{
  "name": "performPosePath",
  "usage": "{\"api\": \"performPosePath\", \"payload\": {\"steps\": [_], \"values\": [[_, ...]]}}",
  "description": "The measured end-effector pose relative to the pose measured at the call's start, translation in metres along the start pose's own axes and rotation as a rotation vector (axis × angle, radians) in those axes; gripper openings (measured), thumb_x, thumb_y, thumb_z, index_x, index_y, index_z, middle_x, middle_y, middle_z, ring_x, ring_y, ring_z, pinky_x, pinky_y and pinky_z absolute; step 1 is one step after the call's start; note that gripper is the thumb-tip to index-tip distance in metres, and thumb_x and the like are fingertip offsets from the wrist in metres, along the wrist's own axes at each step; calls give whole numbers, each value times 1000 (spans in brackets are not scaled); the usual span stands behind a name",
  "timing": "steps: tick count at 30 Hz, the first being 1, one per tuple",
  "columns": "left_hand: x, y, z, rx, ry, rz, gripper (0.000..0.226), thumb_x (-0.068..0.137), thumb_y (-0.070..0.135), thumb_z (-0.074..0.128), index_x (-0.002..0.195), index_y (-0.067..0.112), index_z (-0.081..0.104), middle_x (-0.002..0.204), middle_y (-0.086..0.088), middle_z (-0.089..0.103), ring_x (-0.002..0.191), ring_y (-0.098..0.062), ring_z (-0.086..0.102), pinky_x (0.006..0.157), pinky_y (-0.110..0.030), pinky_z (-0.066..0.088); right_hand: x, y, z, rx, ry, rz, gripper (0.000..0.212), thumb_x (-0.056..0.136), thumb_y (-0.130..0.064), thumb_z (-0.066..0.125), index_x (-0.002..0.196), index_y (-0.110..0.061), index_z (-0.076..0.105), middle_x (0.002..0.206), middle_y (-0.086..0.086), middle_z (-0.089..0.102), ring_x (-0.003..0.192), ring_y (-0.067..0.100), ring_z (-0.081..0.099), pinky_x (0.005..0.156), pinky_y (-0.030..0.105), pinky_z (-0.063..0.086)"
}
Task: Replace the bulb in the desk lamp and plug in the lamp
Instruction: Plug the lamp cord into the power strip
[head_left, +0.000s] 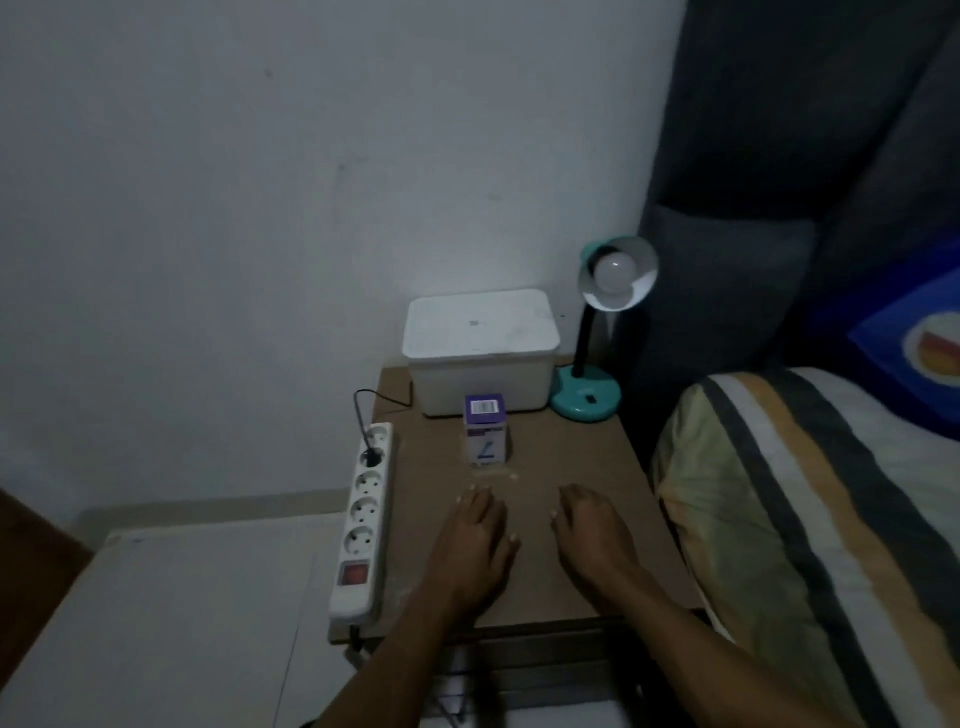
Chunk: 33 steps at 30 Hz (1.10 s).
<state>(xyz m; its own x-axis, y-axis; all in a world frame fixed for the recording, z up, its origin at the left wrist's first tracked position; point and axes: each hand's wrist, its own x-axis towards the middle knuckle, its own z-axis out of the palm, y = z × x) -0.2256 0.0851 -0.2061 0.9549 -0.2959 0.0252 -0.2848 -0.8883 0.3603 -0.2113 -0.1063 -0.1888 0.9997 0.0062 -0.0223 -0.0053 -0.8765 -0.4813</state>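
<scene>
One brown bedside table (561, 467) at lower centre, one white lidded box (480, 351) at its back, one five-socket power strip (363, 519) at left with one plug in, one teal desk lamp (597, 332) at centre right with one bulb (614, 270) fitted, one bulb carton (487, 428) mid-table, left hand (475, 540) and right hand (592, 535) flat, relaxed, holding nothing.
</scene>
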Motion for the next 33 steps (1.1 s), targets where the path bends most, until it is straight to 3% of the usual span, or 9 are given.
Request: {"api": "performPosePath", "payload": {"steps": [3,7,11,14,16,20,22,27,33], "values": [[25,26,14,-67,-6,70,49,106,51,29,121,15,59,135,-10,53,129,-30,47,118,-40,33,7,33,-12,-18,43,20,46,104,-27,43,142,-4,49,143,15,53,130,29,49,107,34,39],[77,48,27,-135,-16,77,50,108,51,22,109,15,56,121,-11,52,117,-31,50,108,-47,40,32,61,-17,-47,111,3,39,105,-20,38,133,2,54,133,19,59,119,33,55,102,37,42],[135,52,41,-156,-31,89,65,108,53,14,131,10,56,140,-16,53,138,-34,45,121,-47,29,70,76,-11,-79,63,-31,47,103,-21,30,129,8,55,131,27,59,121,39,56,104,48,44],[169,50,46,-166,15,85,72,107,51,15,156,4,38,165,-15,31,156,-31,22,130,-42,14,101,84,-5,-62,26,-52,54,105,-25,24,145,9,37,151,28,40,142,38,38,120,45,27],[187,45,49,-170,49,97,73,106,50,14,162,4,20,170,-10,11,159,-23,4,128,-34,1,120,85,-2,-24,51,-67,65,102,-35,14,150,7,26,158,25,28,149,36,25,123,43,17],[212,29,66,-110,69,174,75,104,53,12,163,7,14,168,-5,0,158,-18,-2,129,-33,1,155,95,5,-17,87,-121,69,97,-40,5,156,-4,11,165,14,8,154,26,5,124,35,2],[217,24,73,-96,78,186,72,106,50,15,162,6,16,168,-5,2,159,-20,2,130,-34,3,166,99,11,-30,99,-141,69,96,-39,6,156,-6,12,165,13,9,154,26,7,125,39,6],[218,24,77,-94,94,185,63,109,42,23,162,9,12,169,-4,1,158,-15,-3,127,-29,-4,170,99,21,-5,180,-138,61,96,-19,35,154,-2,24,162,17,21,151,32,16,122,45,19],[215,29,70,-105,98,187,65,108,44,19,162,7,14,171,-11,8,158,-18,2,128,-32,-1,171,91,15,-81,196,-106,63,92,-17,35,153,-4,31,159,21,31,149,35,26,120,50,26]]}}
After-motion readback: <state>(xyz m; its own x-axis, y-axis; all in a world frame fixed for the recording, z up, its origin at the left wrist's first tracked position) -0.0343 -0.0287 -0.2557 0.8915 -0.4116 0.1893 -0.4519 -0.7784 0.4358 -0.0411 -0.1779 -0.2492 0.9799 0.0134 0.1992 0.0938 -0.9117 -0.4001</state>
